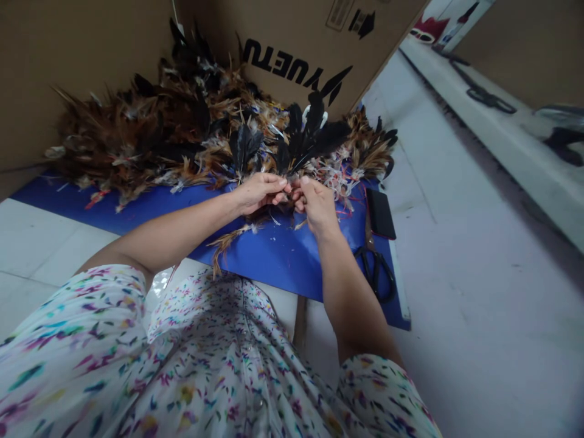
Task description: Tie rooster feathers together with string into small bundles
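Observation:
My left hand (261, 193) and my right hand (317, 202) meet fingertip to fingertip over a blue board (292, 258). Both are closed in a pinch at the lower ends of a bunch of black feathers (312, 140), which fans out upward beyond the fingers. The pinched ends are mostly covered by my fingers. Just left of the bunch stands a smaller tuft of dark feathers (246, 145). A brown feather tuft (224, 244) lies below my left wrist, at the board's near edge.
A heap of brown and black feathers (114, 131) covers the board's far side, against a cardboard box (296, 30). White and red strands (340, 179) lie right of my hands. A black phone (381, 213) and black-handled scissors (385, 280) rest near the right edge.

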`<state>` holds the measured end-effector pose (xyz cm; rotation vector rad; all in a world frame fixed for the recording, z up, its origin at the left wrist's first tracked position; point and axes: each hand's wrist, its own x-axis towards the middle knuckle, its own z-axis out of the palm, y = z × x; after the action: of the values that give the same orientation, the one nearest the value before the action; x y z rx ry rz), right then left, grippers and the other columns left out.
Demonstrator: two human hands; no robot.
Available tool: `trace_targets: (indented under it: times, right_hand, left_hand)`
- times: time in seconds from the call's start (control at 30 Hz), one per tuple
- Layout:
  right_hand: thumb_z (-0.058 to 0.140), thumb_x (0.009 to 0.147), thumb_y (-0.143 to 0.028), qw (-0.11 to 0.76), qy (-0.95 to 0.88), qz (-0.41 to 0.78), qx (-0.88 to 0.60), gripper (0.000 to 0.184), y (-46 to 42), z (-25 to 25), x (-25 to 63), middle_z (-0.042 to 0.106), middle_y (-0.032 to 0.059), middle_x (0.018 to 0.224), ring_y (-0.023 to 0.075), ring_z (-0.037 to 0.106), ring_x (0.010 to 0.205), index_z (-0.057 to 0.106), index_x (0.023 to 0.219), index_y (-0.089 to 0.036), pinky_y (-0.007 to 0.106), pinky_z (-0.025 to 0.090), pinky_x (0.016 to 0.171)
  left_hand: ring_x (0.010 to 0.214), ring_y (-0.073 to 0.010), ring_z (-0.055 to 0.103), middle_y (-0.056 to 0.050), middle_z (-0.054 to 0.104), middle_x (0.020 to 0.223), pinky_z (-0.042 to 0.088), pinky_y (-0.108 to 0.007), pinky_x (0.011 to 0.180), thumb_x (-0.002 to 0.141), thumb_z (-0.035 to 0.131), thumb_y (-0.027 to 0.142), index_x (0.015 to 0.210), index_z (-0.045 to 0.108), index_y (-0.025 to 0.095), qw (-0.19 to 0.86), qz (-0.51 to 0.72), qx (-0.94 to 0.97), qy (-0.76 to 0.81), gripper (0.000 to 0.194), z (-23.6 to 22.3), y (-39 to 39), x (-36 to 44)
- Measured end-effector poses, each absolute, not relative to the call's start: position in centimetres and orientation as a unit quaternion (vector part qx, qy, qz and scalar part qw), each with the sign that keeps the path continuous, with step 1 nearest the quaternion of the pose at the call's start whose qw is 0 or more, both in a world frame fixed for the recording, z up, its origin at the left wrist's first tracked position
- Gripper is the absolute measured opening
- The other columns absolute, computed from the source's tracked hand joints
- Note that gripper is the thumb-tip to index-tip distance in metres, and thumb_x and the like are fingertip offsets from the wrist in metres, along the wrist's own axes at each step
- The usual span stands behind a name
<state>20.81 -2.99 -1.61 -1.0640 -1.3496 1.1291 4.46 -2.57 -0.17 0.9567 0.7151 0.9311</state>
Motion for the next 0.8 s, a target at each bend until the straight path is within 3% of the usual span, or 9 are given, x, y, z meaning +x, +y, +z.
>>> trace_targets:
  times: [0.23,0.53,0.8]
  right_hand:
    - [0.083,0.065,-0.055,0.494,-0.582,0.474,-0.439,0.041,-3.1,-1.0,21.5,0.063,-0.0029,0.060,0.0057,0.047,0.046,0.072,0.079,-0.018,0.022,0.036,0.045]
    - [0.074,0.076,-0.038,0.441,-0.644,0.393,-0.486,0.021,-3.0,-0.7,22.0,0.062,-0.0034,0.056,0.0078,0.050,0.048,0.067,0.071,-0.019,0.023,0.040,0.048]
    - [0.070,0.081,-0.035,0.456,-0.626,0.422,-0.471,0.019,-3.4,-0.3,21.7,0.070,0.0008,0.069,0.0079,0.060,0.055,0.063,0.073,-0.019,0.021,0.047,0.051]
  left_hand:
    - [0.043,-0.0041,0.046,0.002,0.052,0.047,0.039,-0.015,0.049,0.095,0.060,0.018,0.073,0.065,0.009,0.694,0.440,0.452,0.347,0.025,-0.1,-2.3,4.0]
    - [0.042,-0.0041,0.045,0.003,0.051,0.046,0.039,-0.014,0.049,0.096,0.058,0.018,0.073,0.064,0.009,0.678,0.450,0.458,0.357,0.026,0.2,-2.2,3.9]
    - [0.042,-0.0034,0.045,0.003,0.052,0.047,0.036,-0.013,0.047,0.096,0.058,0.017,0.072,0.064,0.009,0.647,0.469,0.458,0.389,0.026,0.3,-2.2,3.9]
